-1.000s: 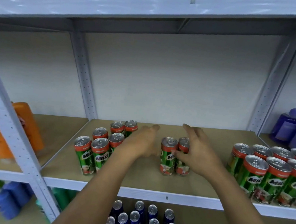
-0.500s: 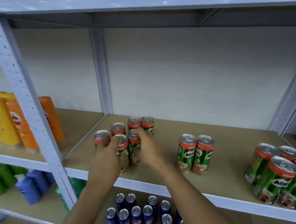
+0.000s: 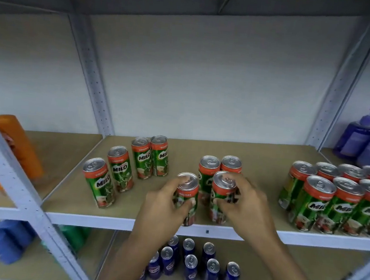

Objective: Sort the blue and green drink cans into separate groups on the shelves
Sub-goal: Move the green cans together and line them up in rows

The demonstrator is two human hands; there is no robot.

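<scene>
Left hand (image 3: pixel 161 207): showing bare, wearing no glove, ring or band that can be seen.
Right hand (image 3: pixel 244 204): showing bare too, fingers uncovered; a small dark blurred patch is sitting by the knuckles, too smeared to tell what it is.
Forearms: both appearing bare up to the frame's lower edge, with no sleeve, watch or strap showing.

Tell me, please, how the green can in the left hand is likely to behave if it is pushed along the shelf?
The green can in the left hand is tall and narrow, so a push near its top would probably tip it. Once on its side, its round body would likely roll. Its glossy metal wall looks stiff, possibly a little slippery.
</scene>
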